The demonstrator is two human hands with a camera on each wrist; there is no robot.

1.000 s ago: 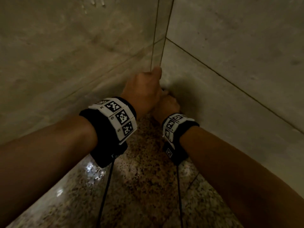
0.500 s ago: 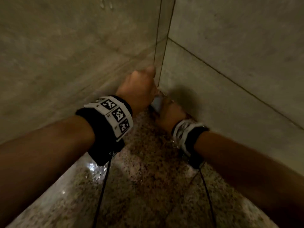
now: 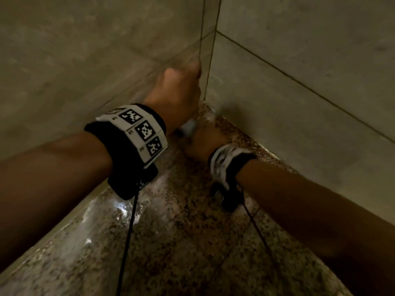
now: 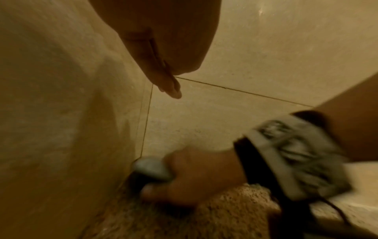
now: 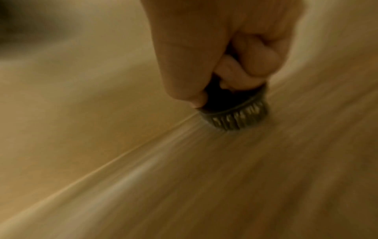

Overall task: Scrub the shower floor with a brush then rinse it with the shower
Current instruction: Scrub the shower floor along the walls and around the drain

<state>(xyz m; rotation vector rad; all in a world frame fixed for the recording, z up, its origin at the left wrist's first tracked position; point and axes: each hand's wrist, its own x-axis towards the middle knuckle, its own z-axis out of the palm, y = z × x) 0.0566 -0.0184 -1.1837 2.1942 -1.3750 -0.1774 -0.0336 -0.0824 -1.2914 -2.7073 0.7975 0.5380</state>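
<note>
My right hand grips a small round scrub brush with a pale top and dark bristles. The brush is pressed down on the wet speckled granite shower floor, close to the corner of the two walls. The right wrist view shows my fingers curled round the brush, its bristles on the floor and everything streaked with motion blur. From the left wrist view the brush sits right at the wall's foot. My left hand holds nothing and leans against the left wall beside the corner joint, its fingers lying along the tile.
Beige tiled walls close in on the left and the right and meet in a corner straight ahead. Water glistens on the floor along the left wall. Black cables hang from both wristbands down to the floor.
The right hand has slid the brush back and forth near the corner and now sits a little nearer the left wall. The left hand stays braced on the wall.
</note>
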